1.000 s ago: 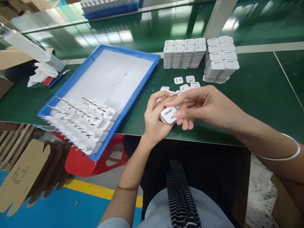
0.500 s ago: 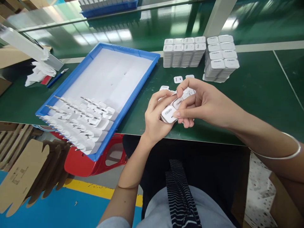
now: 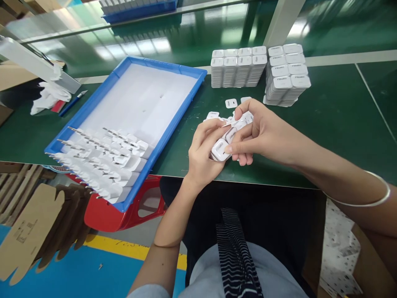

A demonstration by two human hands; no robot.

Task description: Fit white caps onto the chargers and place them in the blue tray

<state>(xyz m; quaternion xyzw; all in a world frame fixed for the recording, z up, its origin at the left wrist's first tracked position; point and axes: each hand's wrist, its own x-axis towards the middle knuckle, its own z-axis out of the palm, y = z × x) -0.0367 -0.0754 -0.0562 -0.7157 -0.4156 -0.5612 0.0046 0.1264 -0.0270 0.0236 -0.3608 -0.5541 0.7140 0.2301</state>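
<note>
My left hand [image 3: 203, 155] cradles a small white charger shell [image 3: 219, 150] above the near edge of the green table [image 3: 335, 120]. My right hand [image 3: 263, 134] is curled over it, its thumb and forefinger pinching that same shell, while its upper fingers hold a second white piece [image 3: 231, 133]. A few loose white covers [image 3: 231, 103] lie on the table just behind my hands.
A blue tray [image 3: 173, 124] at left holds rows of white plug parts [image 3: 105, 163] with metal prongs. Stacks of white covers [image 3: 238, 66] and a second stack [image 3: 287, 74] stand at the back. A blue-handled knife [image 3: 72, 102] and white rag [image 3: 46, 97] lie far left.
My right hand's fingers lifted from the shell's printed face and curled up over a second white piece; the shell turned so its lettering no longer shows.
</note>
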